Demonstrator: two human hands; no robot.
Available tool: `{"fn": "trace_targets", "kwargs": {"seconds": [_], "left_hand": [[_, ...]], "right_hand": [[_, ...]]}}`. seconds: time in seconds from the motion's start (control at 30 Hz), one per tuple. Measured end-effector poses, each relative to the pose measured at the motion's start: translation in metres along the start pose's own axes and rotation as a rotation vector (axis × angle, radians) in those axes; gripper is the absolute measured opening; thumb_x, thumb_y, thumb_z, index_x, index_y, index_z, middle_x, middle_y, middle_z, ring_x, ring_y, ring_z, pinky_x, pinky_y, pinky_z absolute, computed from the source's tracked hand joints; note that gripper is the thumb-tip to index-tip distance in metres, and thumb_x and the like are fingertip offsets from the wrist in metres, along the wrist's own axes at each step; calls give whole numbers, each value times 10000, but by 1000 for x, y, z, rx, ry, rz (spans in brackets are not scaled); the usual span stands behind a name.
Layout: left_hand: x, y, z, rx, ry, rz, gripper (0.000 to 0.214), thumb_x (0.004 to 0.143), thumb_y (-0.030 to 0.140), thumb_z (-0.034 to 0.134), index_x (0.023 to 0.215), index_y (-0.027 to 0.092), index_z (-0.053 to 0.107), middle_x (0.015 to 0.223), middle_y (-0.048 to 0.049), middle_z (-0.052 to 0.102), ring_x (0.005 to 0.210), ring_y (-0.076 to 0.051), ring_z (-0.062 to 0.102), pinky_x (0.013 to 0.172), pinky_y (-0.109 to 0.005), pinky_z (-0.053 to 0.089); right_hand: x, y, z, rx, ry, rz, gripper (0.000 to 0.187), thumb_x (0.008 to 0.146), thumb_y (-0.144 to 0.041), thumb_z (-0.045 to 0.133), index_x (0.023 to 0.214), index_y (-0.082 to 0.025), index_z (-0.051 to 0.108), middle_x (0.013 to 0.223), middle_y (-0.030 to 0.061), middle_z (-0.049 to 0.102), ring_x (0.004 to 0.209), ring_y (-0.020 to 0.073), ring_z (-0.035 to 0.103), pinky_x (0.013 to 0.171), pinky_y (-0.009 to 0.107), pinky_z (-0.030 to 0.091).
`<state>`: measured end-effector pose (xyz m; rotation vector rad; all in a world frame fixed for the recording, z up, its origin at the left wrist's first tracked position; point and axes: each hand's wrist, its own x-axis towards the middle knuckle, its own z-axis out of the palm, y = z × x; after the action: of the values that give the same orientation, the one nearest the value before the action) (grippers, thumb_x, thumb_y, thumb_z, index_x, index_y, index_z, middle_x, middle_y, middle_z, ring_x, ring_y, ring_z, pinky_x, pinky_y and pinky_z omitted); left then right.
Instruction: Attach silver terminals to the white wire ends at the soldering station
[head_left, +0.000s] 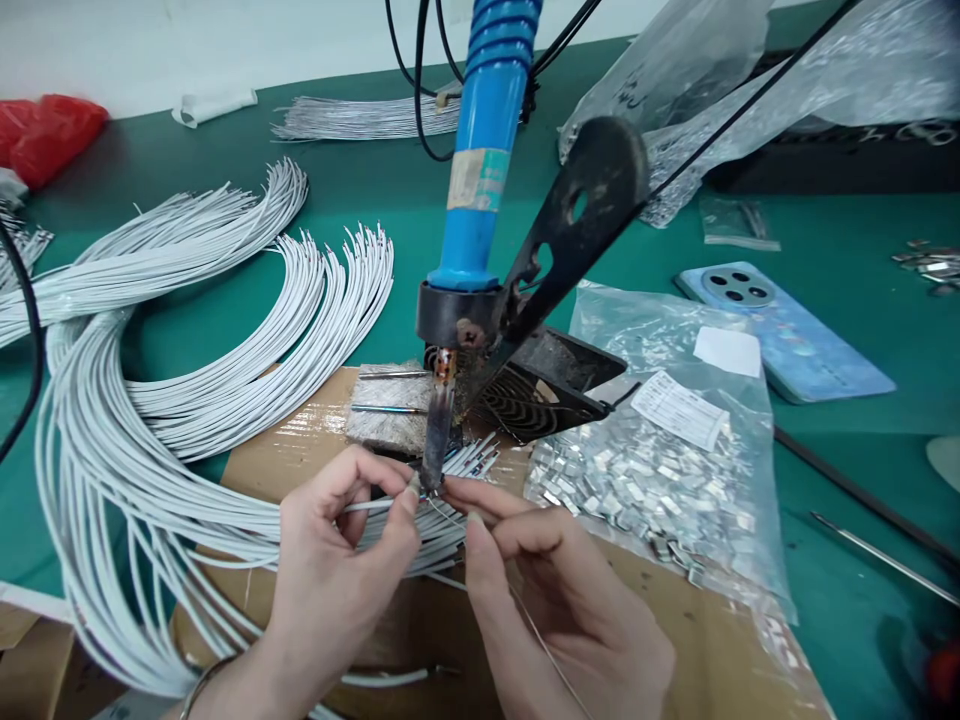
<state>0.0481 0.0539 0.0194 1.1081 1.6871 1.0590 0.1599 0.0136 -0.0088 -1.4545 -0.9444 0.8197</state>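
Observation:
In the head view, my left hand (pixel 341 560) pinches a white cable (pixel 369 506) near its end, just left of the iron's tip. My right hand (pixel 570 600) is closed on a thin solder wire (pixel 541 642), which trails down past the palm. Between my fingertips, the blue-handled soldering iron (pixel 469 240) points downward, clamped in a black metal bracket (pixel 574 210). The cable's end lies at the dark tip (pixel 435 450); contact there is too small to make out. More white cables (pixel 225 510) fan out beneath and behind my hands.
Cardboard (pixel 420 640) covers the green table (pixel 420 230) under my hands. To the right are a clear bag of small metal parts (pixel 637 480), a blue phone (pixel 795 330) and a thin metal rod (pixel 885 555). A black round-grilled device (pixel 525 400) stands behind the tip.

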Motion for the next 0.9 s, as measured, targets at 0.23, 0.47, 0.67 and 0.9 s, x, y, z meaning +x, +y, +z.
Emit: {"fn": "trace_targets", "kwargs": {"seconds": [0.23, 0.47, 0.67, 0.9], "left_hand": [[0, 1, 1, -16, 17, 0, 74, 715, 186, 741, 670, 207, 688, 803, -14, 744, 676, -140, 601, 487, -218, 276], [0, 1, 1, -17, 13, 2, 77, 717, 182, 744, 674, 206, 685, 804, -5, 750, 618, -116, 565, 492, -213, 287], [0, 2, 1, -18, 10, -1, 89, 720, 189, 750, 668, 211, 681, 806, -18, 772, 660, -139, 609, 491, -219, 299], [1, -1, -1, -11, -2, 3, 91, 727, 186, 750, 673, 208, 680, 781, -20, 759, 665, -149, 612, 494, -224, 295]], "right_hand": [[0, -2, 1, 15, 12, 0, 236, 961, -201, 710, 752, -251, 611, 1058, -40, 860, 868, 103, 808, 762, 158, 567], [1, 0, -1, -25, 18, -41, 233, 953, -203, 716, 746, -248, 618, 1059, -17, 870, 855, 125, 817, 757, 174, 582], [1, -3, 1, 3, 21, -31, 225, 949, -182, 726, 754, -240, 630, 1051, -1, 868, 824, 125, 818, 733, 170, 591], [1, 0, 0, -12, -1, -22, 232, 952, -198, 704, 748, -249, 606, 1055, -7, 868, 861, 131, 821, 732, 176, 585]]}}
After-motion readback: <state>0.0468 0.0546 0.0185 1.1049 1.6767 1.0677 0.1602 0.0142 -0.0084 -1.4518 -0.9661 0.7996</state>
